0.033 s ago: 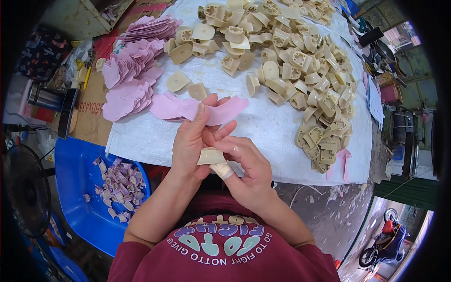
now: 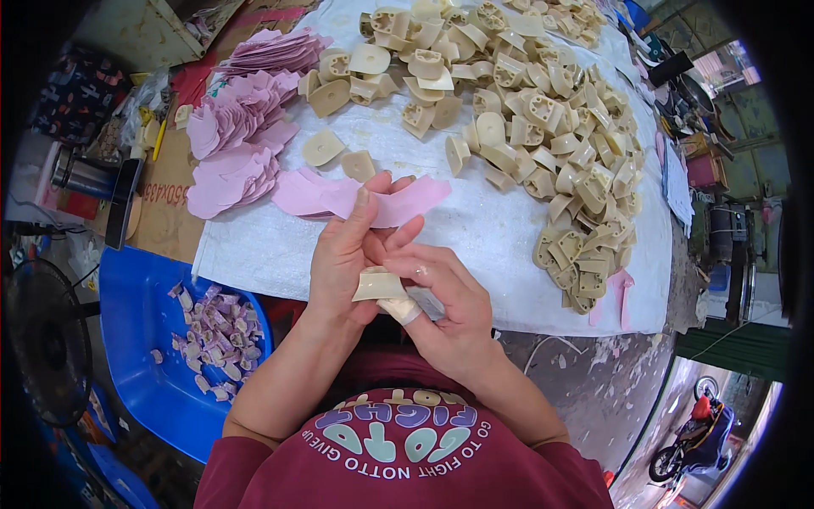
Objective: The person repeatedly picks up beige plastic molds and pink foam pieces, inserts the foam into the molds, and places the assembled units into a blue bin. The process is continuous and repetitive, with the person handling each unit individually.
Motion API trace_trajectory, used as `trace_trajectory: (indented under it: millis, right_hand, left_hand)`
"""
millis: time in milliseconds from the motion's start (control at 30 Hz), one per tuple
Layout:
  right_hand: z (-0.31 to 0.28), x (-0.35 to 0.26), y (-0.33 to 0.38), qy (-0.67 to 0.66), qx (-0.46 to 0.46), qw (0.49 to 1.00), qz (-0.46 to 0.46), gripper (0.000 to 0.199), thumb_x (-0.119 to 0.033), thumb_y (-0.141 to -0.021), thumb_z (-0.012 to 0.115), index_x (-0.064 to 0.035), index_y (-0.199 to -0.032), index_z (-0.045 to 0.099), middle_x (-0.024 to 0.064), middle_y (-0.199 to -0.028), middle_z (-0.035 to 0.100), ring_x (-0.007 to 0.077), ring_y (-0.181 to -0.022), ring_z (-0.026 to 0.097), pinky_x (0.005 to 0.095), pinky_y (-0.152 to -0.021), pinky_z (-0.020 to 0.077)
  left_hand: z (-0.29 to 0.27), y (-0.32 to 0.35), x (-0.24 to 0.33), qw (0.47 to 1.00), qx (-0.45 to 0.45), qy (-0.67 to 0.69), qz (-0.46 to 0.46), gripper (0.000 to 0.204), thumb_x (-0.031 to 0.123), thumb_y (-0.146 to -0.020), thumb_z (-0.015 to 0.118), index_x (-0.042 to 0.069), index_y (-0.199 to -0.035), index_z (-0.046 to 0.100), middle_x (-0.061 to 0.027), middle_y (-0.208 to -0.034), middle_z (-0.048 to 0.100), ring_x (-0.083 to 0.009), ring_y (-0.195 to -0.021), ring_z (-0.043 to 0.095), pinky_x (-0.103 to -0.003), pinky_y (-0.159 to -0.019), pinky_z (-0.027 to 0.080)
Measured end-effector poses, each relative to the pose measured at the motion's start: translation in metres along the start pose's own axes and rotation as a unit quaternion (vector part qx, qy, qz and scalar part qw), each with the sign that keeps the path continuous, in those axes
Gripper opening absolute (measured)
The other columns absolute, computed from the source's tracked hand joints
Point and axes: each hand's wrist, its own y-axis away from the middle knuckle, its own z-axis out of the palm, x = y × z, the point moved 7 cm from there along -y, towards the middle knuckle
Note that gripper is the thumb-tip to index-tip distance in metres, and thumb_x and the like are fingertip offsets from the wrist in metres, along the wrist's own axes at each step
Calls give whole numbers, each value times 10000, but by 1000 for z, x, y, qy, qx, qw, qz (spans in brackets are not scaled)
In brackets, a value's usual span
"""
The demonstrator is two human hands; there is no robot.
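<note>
Close in front of my chest, my left hand (image 2: 339, 263) and my right hand (image 2: 458, 301) meet around one beige plastic shoe heel (image 2: 379, 285). Its smooth curved side faces up between them. A thin pink cover piece (image 2: 414, 202) is also pinched between the thumb and fingers of my left hand, its right end sticking out past the fingertips. My right thumb (image 2: 397, 308) wears a pale wrap and presses against the heel's lower edge. The fingers of my right hand bend around the heel's far side, where the exact grip is partly hidden.
Many loose beige heels (image 2: 543, 127) cover the white sheet (image 2: 280, 267). Stacked pink pieces (image 2: 229, 174) lie on its left, more pink ones (image 2: 309, 193) just beyond my left hand. A blue basin (image 2: 136, 339) with purple-wrapped pieces (image 2: 216, 335) stands lower left, beside a dark fan (image 2: 42, 339).
The heel has tilted very slightly between my hands. Otherwise both hands and the pink piece keep their places.
</note>
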Motion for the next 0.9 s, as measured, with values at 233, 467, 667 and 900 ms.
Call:
trace_trajectory:
  millis: [233, 467, 667, 900]
  right_hand:
    - [-21, -12, -3, 39, 47, 998, -23, 355, 36, -717, 725, -1, -1056, 629, 144, -1050, 657, 303, -914, 664, 351, -797, 539]
    - [-31, -32, -9, 154, 68, 974, -153, 382, 41, -659, 752, -11, -1018, 632, 138, -1037, 656, 294, -898, 661, 351, -781, 548]
    - [-33, -35, -9, 164, 55, 972, -157, 391, 42, -651, 755, -14, -1018, 633, 132, -1023, 656, 287, -882, 660, 344, -751, 551]
    - [-36, -39, -8, 135, 40, 977, -161, 351, 53, -681, 730, 36, -1012, 615, 208, -984, 673, 296, -870, 684, 344, -755, 561]
  left_hand:
    - [11, 18, 10, 999, -38, 19, 22, 441, 277, -997, 514, -36, -1306, 475, -218, -1271, 562, -283, -1145, 594, -389, -982, 509]
    - [28, 40, 13, 986, -150, -59, 51, 402, 302, -1009, 474, 54, -1322, 518, -218, -1269, 586, -345, -1200, 559, -460, -1027, 438]
    - [28, 40, 12, 982, -169, -64, 57, 381, 276, -1012, 473, 56, -1320, 522, -219, -1256, 596, -334, -1206, 558, -455, -1033, 432]
    - [25, 40, 13, 983, -164, -67, 40, 408, 285, -1013, 467, 37, -1335, 499, -233, -1246, 597, -337, -1187, 572, -455, -1027, 441]
